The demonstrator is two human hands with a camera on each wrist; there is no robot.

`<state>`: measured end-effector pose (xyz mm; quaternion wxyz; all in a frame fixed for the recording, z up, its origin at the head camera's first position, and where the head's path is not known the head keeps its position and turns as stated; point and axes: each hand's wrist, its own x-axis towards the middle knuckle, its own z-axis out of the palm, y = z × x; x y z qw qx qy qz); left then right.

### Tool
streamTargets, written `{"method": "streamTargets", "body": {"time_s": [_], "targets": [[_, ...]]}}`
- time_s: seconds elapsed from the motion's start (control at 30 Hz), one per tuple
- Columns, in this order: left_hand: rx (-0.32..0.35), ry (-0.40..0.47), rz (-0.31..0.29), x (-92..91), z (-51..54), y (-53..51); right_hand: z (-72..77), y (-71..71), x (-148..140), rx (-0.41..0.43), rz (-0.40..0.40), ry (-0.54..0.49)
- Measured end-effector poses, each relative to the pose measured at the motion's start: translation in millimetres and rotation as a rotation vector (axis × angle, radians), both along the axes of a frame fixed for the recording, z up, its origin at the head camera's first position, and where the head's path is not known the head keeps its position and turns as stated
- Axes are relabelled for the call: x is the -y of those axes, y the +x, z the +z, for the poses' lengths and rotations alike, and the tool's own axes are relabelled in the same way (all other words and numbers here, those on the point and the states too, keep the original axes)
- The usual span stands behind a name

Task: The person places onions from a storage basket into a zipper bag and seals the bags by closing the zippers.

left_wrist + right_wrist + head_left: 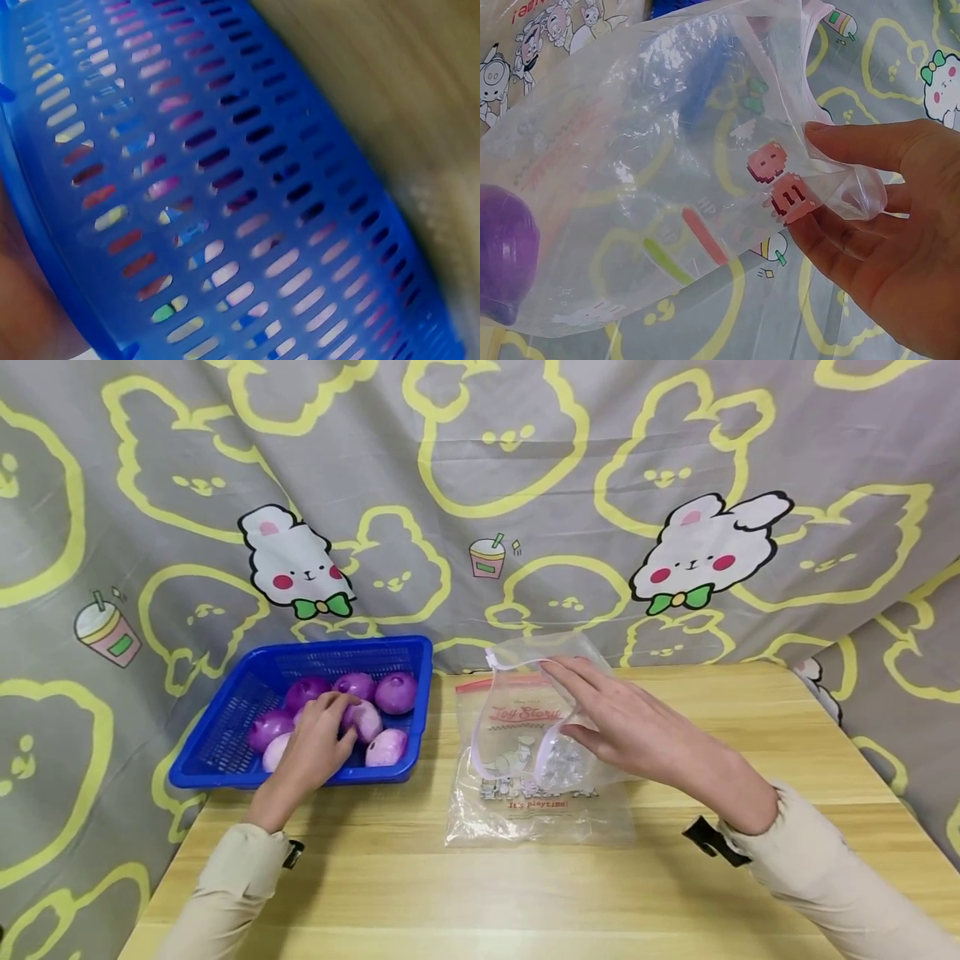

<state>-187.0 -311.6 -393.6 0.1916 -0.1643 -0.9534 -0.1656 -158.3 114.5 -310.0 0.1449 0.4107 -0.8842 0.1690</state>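
Note:
In the head view my left hand (318,739) reaches into the blue basket (191,770), with thumb and forefinger about a purple onion (365,720). Several other onions (395,692) lie around it. My right hand (622,718) pinches the edge of a clear zip bag (517,689), whose mouth gapes towards the basket. In the right wrist view, thumb and fingers grip the bag's rim, and a purple onion (506,255) shows at the bag's far end. The left wrist view has only the basket's slotted wall and a blurred bit of skin; the fingers are hidden there.
Flat under the held bag lies another clear bag with a red top strip (480,827) and printed figures. The wooden table (487,893) meets a grey patterned curtain (465,602) at its back edge. The basket stands at the table's left.

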Motion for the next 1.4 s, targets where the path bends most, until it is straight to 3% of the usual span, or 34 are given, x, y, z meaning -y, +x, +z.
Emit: {"method": "streamTargets", "body": {"time_s": [0.33, 0.47, 0.63, 0.87, 1.07, 1.2, 1.4], "targets": [[0.116, -0.228, -0.089, 0.8, 4.4, -9.5, 3.2, -0.5, -1.7, -0.002, 0.032, -0.003], [0.079, -0.286, -0.114, 0.2, 2.9, -12.5, 2.0, 0.5, -2.3, -0.003, 0.036, -0.01], [0.04, -0.331, -0.087, 2.8, 0.5, -13.4, 1.5, 1.2, -2.9, 0.004, 0.027, -0.014], [0.042, -0.316, -0.036, 8.5, 1.4, -11.7, 0.5, 2.1, -5.5, 0.009, 0.011, -0.008], [0.066, -0.221, -0.018, 8.4, 6.8, -9.8, -0.4, 1.6, -5.8, 0.006, 0.014, -0.012], [0.074, -0.172, -0.041, 5.6, 9.4, -7.4, -1.2, 1.9, -6.0, 0.004, 0.014, -0.014], [0.019, -0.123, -0.089, 0.8, 10.3, -5.2, -3.3, 2.5, -7.0, -0.001, 0.009, -0.017]]}}
